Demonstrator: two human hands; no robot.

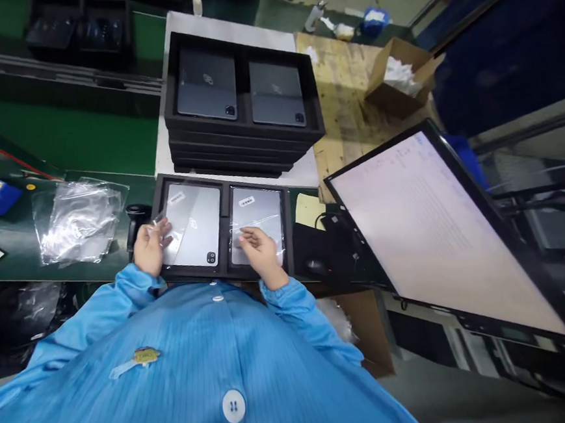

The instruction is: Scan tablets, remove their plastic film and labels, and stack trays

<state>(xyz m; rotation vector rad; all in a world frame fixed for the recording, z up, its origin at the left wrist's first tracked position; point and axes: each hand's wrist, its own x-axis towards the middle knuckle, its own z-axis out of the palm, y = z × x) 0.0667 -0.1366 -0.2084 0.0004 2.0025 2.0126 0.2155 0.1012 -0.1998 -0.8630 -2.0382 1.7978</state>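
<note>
A black tray [226,239] in front of me holds two tablets side by side in its compartments. The left tablet [195,234] is light silver, with a camera bump at its lower right and a barcode label near its top. Clear, creased plastic covers the right tablet [248,211], which also bears a label. At the tray's left edge, my left hand [149,247] has its fingers apart, touching the left tablet's side. My right hand [262,251] is over the right tablet, thumb and fingers pinched at the clear plastic sleeve [270,224].
Behind stands a stack of black trays [244,133], its top one bearing two dark tablets. Clear plastic bags [80,221] and a handheld scanner [139,216] lie left. To the right are a monitor [440,225], a mouse [316,265] and a cardboard box [395,98].
</note>
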